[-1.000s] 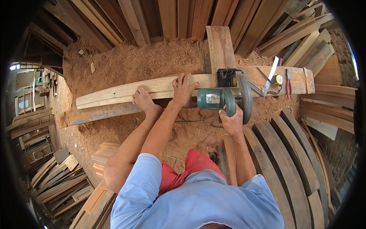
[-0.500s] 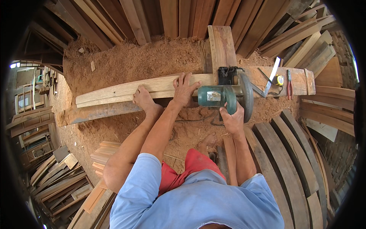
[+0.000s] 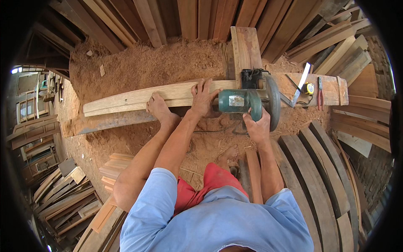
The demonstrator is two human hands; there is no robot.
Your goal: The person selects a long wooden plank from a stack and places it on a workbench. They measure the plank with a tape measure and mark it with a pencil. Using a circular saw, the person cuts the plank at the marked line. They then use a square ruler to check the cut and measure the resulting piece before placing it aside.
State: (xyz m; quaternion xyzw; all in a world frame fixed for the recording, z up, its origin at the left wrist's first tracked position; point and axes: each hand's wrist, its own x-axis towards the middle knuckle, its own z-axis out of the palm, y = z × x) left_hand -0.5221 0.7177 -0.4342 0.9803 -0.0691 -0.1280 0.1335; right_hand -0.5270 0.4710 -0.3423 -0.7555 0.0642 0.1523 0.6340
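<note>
the long pale wooden board point(image 3: 170, 89) runs left to right along the far edge of the rough grey-brown plank point(image 3: 100, 125), under the nearer, spread left hand point(image 3: 203, 101), while the right hand point(image 3: 258, 126) clasps the green circular saw point(image 3: 237, 101).

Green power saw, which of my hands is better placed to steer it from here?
Your right hand, I'd judge: it grips the green power saw, while your left hand lies with fingers spread on the pale board, and would likely have to let go first.
</note>
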